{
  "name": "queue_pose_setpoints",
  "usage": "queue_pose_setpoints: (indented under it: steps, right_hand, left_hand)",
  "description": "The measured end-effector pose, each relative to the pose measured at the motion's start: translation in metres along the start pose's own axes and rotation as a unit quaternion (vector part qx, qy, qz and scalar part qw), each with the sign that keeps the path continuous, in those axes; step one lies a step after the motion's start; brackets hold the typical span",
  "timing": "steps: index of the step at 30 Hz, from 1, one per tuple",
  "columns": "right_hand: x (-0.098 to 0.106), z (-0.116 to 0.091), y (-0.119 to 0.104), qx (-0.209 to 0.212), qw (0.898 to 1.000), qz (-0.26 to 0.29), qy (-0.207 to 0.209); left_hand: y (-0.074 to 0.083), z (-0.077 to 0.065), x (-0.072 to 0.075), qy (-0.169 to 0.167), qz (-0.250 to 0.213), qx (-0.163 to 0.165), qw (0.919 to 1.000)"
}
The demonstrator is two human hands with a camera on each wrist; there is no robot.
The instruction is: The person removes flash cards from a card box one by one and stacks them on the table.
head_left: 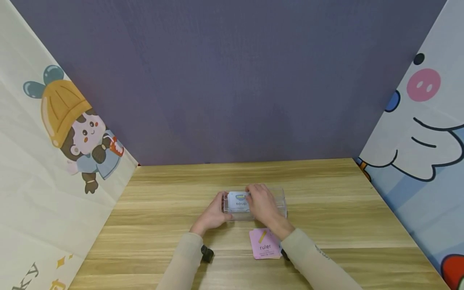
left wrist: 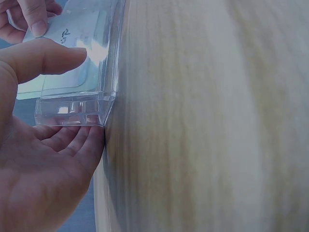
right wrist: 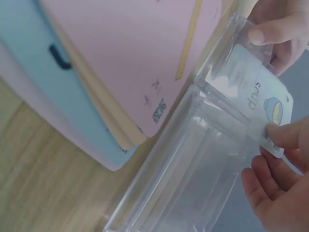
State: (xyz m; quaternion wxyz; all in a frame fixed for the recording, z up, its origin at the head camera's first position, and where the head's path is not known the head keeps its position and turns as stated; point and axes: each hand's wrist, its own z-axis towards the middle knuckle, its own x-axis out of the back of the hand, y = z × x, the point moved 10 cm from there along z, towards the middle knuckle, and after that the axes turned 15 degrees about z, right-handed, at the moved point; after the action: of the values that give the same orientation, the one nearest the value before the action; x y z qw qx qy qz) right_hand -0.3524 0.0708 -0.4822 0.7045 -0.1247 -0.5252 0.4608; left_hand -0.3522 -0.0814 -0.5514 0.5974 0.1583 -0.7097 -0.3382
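A clear plastic box point(head_left: 281, 203) lies lengthwise on the wooden table, with a pale blue card marked "soup" point(head_left: 237, 202) at its left part. My left hand point(head_left: 211, 214) grips the box's left end; in the left wrist view its thumb lies over the card side and its fingers are against the end wall. With thumb and fingers, my right hand point(right wrist: 285, 169) pinches one edge of the soup card, which overhangs the box's far side in the right wrist view. Nearer me, under my right forearm, lies a stack of cards topped by a pink "ruler" card point(head_left: 264, 245).
The wooden table point(head_left: 163, 213) runs back to a dark grey-purple panel point(head_left: 232, 80). Printed cartoon sheets stand at the left point(head_left: 21, 161) and right point(head_left: 427, 145). Blue, tan and pink card edges show beneath the ruler card in the right wrist view.
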Motion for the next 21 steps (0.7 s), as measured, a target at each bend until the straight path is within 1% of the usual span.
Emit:
queue_pose_setpoints:
  steps: [4, 9, 15, 21]
  right_hand:
    - [0.0032, 0.0002, -0.0015, -0.007, 1.0, -0.002, 0.004]
    - [0.006, 0.0016, -0.0026, -0.007, 1.0, 0.001, 0.006]
    - [0.0077, 0.002, -0.0027, -0.012, 1.0, 0.012, 0.007]
    - [0.0102, 0.0015, -0.0037, -0.02, 0.999, 0.03, 0.017]
  left_hand:
    - [-0.0003, -0.0003, -0.0003, 0.0, 0.001, 0.001, 1.0]
    - [0.0, 0.0002, 0.0002, 0.0, -0.002, 0.002, 1.0]
    - [0.001, 0.0006, 0.001, 0.002, -0.003, 0.002, 1.0]
    - [0.0017, 0.0004, 0.0001, 0.0, -0.006, 0.0, 1.0]
